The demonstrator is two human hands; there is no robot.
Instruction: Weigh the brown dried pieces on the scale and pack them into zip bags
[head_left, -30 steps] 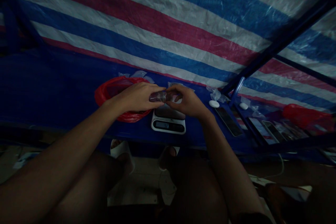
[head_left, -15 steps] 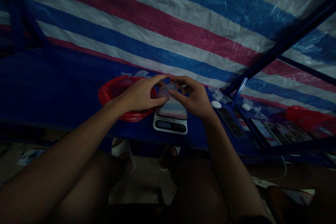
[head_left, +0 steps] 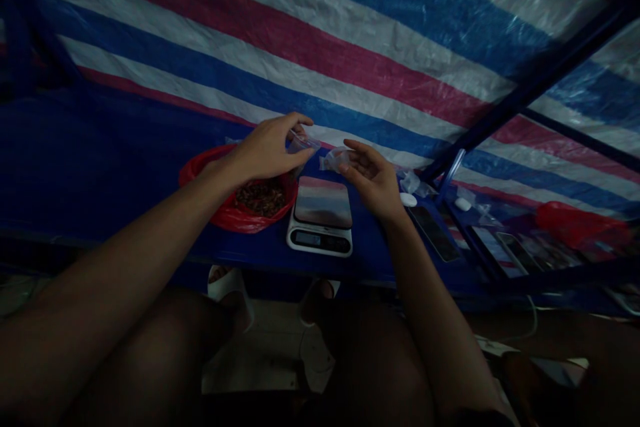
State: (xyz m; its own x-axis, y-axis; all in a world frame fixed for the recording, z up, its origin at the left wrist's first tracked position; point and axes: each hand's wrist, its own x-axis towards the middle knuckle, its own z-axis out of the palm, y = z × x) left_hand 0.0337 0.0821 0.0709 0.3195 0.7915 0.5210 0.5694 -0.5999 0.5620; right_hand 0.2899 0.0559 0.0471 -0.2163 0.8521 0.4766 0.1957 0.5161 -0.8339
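My left hand (head_left: 267,150) is raised above a red plastic bag (head_left: 227,213) and pinches a small clear plastic bag (head_left: 304,143) between thumb and fingers. My right hand (head_left: 373,177) hovers just right of it, fingers half curled, its fingertips at another small clear bag (head_left: 334,159) lying on the blue surface. Between and below both hands sits a white digital scale (head_left: 321,221) with nothing on its platform. The red bag holds dark brown bits (head_left: 261,196).
A striped red, white and blue tarp (head_left: 350,47) hangs behind the blue table (head_left: 125,167). Right of the scale lie a white round object (head_left: 408,199), a dark phone (head_left: 433,232), more clear bags and another red bag (head_left: 580,223). A blue pole (head_left: 525,90) slants at right.
My hands have lifted off the scale and parted. The left one rose with the small clear bag; the right moved to the other bag. The red bag's contents now show.
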